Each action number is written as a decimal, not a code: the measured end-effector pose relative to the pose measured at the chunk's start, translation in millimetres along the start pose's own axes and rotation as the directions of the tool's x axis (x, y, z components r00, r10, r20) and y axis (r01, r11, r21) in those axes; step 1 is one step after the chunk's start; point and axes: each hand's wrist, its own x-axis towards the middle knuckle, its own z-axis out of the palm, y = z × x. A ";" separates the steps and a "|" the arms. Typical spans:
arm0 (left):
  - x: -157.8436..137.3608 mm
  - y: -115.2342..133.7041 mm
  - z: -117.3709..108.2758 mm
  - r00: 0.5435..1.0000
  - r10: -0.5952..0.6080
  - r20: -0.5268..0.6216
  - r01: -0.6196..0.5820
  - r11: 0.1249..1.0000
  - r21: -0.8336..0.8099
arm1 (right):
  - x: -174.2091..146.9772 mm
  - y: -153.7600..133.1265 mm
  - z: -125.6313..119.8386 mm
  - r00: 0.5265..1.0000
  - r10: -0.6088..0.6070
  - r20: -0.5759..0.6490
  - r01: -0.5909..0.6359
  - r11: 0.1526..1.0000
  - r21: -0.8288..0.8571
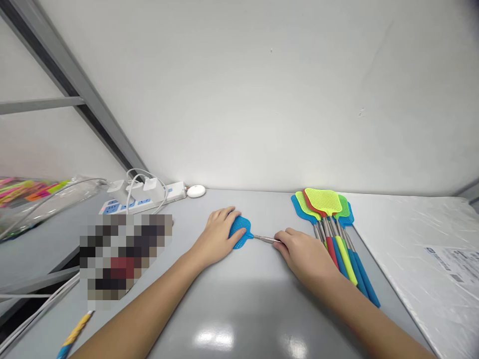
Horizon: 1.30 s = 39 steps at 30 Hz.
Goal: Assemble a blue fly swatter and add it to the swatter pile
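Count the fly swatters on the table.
At least 6: one blue swatter held between left hand and right hand; about five in the pile right of them, some possibly hidden.

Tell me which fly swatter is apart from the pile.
The blue swatter under the left hand, its metal rod pinched by the right hand. The others lie stacked together in a pile to the right.
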 end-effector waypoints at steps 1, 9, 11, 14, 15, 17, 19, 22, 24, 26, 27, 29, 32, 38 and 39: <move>0.0 -0.6 0.3 1.000 -0.002 0.001 0.002 1.000 0.001 | 0.5 1.0 0.6 1.000 -0.004 -0.005 0.004 1.000 -0.003; 0.8 -0.7 2.6 1.000 -0.011 -0.029 0.010 1.000 -0.025 | 1.6 2.2 3.1 0.995 -0.076 -0.067 0.073 0.996 -0.051; 1.0 -0.6 2.3 0.999 -0.012 -0.030 0.011 1.000 -0.029 | 0.7 0.3 3.2 0.994 -0.080 -0.071 0.074 0.994 -0.083; 1.1 -0.4 1.0 1.000 -0.003 -0.009 0.003 1.000 -0.021 | -0.1 -1.8 4.5 0.995 -0.082 -0.062 0.074 0.990 -0.116; 0.9 -0.2 0.4 1.000 -0.001 -0.002 0.000 1.000 -0.020 | 0.0 -1.9 5.2 0.995 -0.080 -0.061 0.072 0.990 -0.121; 0.3 0.5 -0.7 1.000 0.004 0.007 -0.003 0.999 -0.032 | 0.8 -1.0 6.8 0.995 -0.078 -0.069 0.070 0.991 -0.114; 0.1 1.0 -1.6 1.000 0.000 0.001 0.001 0.997 -0.074 | 2.0 0.9 8.2 0.993 -0.089 -0.079 0.082 0.993 -0.087; 2.2 -0.8 -2.7 0.996 -0.063 -0.062 0.049 0.975 -0.217 | 3.0 3.8 9.3 0.989 -0.121 -0.088 0.116 0.992 -0.050; 5.7 -4.6 -3.7 0.967 -0.215 -0.134 0.141 0.896 -0.420 | 2.8 4.9 9.5 0.986 -0.132 -0.103 0.129 0.991 -0.033; 9.9 -10.2 -5.3 0.903 -0.402 -0.152 0.228 0.749 -0.623 | 2.2 5.0 9.9 0.983 -0.144 -0.117 0.143 0.990 -0.017; 11.8 -13.2 -6.4 0.871 -0.472 -0.139 0.257 0.677 -0.690 | 1.9 4.7 10.4 0.981 -0.153 -0.121 0.153 0.988 -0.013; 14.4 -18.3 -8.6 0.837 -0.536 -0.109 0.286 0.599 -0.748 | 1.6 3.4 12.3 0.976 -0.178 -0.127 0.178 0.984 -0.009; 14.4 -20.0 -10.9 0.844 -0.530 -0.082 0.287 0.575 -0.766 | 1.5 0.8 16.8 0.967 -0.213 -0.141 0.215 0.977 -0.004; 6.1 -2.0 -13.9 0.950 -0.298 -0.096 0.172 0.752 -0.637 | 0.0 0.5 16.3 0.969 -0.196 -0.150 0.198 0.980 -0.006; 4.1 1.3 -15.5 0.975 -0.193 -0.112 0.102 0.831 -0.547 | -0.5 1.6 14.1 0.972 -0.176 -0.158 0.178 0.984 -0.004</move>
